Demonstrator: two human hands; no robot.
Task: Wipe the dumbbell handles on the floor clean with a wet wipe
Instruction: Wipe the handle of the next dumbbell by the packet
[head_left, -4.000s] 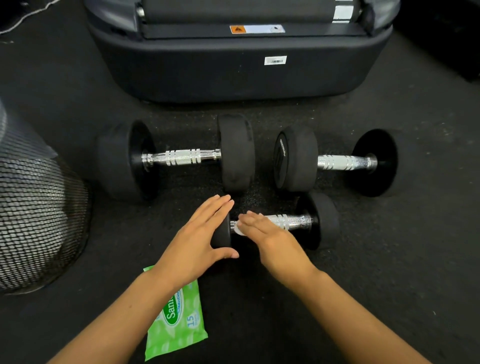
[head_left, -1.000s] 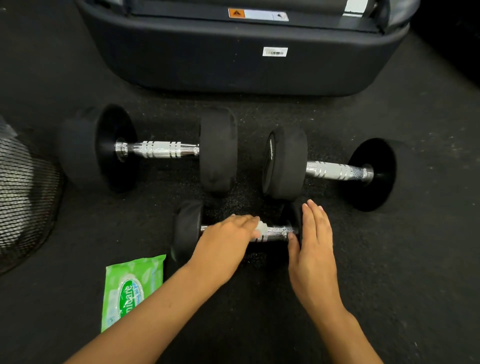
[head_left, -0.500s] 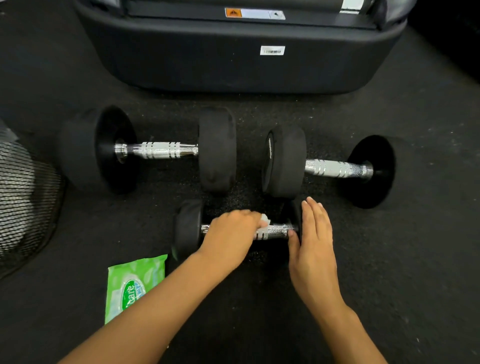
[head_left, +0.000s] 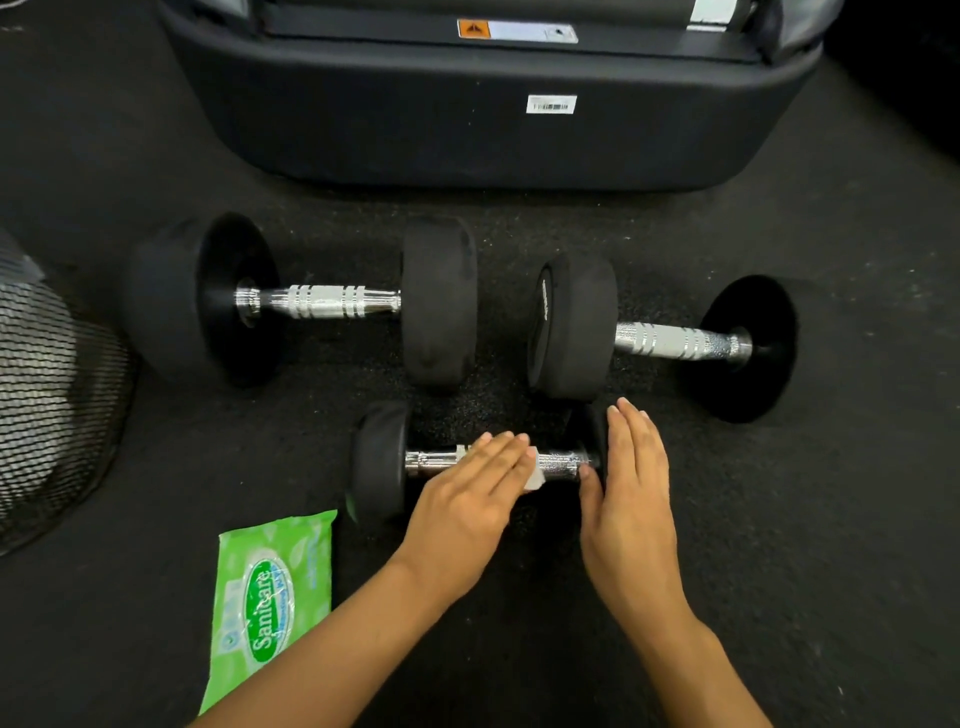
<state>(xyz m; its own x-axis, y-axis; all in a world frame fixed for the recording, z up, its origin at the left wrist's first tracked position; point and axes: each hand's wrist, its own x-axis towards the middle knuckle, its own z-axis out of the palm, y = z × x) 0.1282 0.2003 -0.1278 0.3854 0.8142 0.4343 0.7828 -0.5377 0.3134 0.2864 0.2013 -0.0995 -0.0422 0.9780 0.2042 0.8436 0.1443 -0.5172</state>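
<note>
Your left hand (head_left: 470, 499) just uncurled, fingers flat, pressing wipe (head_left: 535, 480) on near dumbbell (head_left: 382, 462) handle; right hand (head_left: 628, 499) flat, steadying. Two left.

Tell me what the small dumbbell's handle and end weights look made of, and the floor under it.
small dumbbell's handle: bright chromed metal by its mirror glints, with knurled bands. End weights: matte black, no shine, probably rubber coated. Floor: dark mat with fine pale flecks, likely rubber crumb. The left hand presses a white wet wipe on the handle.
</note>
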